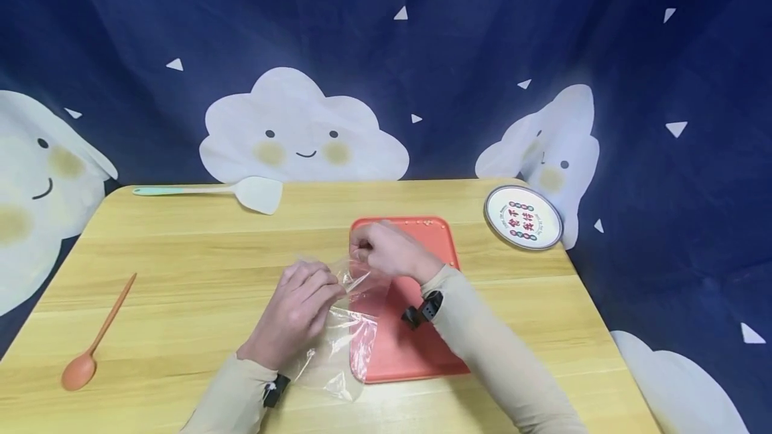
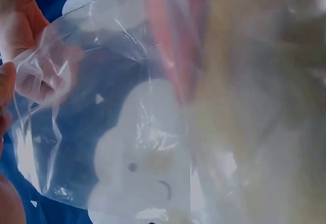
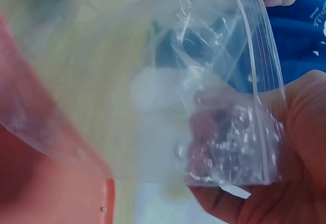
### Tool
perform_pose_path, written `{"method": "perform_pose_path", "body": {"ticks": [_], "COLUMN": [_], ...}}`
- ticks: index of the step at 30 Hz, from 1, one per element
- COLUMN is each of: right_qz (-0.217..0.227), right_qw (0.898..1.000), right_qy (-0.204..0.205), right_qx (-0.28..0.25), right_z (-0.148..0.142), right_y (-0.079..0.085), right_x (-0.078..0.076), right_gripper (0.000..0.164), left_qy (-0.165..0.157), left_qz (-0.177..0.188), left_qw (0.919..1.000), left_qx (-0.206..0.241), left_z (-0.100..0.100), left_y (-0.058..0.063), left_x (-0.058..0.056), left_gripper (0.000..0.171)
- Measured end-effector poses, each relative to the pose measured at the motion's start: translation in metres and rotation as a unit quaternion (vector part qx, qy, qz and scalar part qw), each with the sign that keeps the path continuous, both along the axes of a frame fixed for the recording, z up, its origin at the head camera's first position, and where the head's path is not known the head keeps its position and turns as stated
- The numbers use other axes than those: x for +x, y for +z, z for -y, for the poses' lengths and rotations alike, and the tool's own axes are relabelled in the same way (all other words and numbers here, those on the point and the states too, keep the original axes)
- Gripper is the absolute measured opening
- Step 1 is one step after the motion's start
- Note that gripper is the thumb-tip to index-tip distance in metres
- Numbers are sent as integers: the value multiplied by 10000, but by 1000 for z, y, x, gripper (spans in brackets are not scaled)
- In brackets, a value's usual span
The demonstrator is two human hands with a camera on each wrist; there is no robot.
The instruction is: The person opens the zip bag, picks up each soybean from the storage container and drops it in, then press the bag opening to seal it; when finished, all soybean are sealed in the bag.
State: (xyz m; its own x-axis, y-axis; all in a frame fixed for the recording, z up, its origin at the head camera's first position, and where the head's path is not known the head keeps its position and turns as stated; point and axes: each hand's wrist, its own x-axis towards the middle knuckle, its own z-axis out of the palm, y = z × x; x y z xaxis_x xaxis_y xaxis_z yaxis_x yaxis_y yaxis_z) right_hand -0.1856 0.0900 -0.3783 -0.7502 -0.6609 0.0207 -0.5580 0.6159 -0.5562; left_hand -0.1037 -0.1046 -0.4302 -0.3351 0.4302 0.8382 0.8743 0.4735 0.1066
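Note:
A clear plastic zip bag [image 1: 333,357] hangs between both hands, overlapping the left side of a coral-red tray [image 1: 416,347]. My left hand [image 1: 301,307] pinches the bag near its upper left edge. Over the tray's far left part, my right hand [image 1: 392,250] grips the other side of the bag's mouth. In the right wrist view the zip strip [image 3: 253,76] runs beside the right hand [image 3: 310,127], whose fingers show through the film. Through the left wrist view the film [image 2: 137,142] is stretched and see-through, with nothing visible inside.
Small pale bits [image 1: 427,223] lie along the tray's far end. A white spatula [image 1: 259,194] lies at the table's back edge, an orange spoon [image 1: 80,371] at the left. A white plate with printed characters [image 1: 523,217] sits at the back right corner. A dark blue cloud-print curtain [image 1: 446,65] hangs behind.

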Motion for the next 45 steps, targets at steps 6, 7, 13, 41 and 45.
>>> {"method": "perform_pose_path", "body": {"ticks": [6, 7, 13, 41, 45], "right_qz": [440, 447, 286, 393, 341], "right_qw": [9984, 9981, 9938, 9963, 9955], "right_qy": [-305, -361, -984, 68, 172], "right_qx": [171, 210, 438, -756, -865], "right_z": [-5, -6, -8, -11, -10], "right_y": [3, 3, 7, 5, 5], "right_x": [-9, -10, -18, -5, -4], "right_gripper": [22, 20, 9, 8, 9], "left_qy": [-168, -154, -121, 975, 1009], "left_qz": [-2, -28, -149, 1760, 2875], "left_qw": [9996, 9995, 9991, 9717, 9432], "left_qx": [-222, -273, -391, 1234, 1322], "left_z": [-2, -2, -4, 40, 58], "left_y": [8, 9, 21, 17, 16], "left_x": [11, 13, 25, 2, 0], "left_gripper": [22, 23, 27, 21, 21]}}
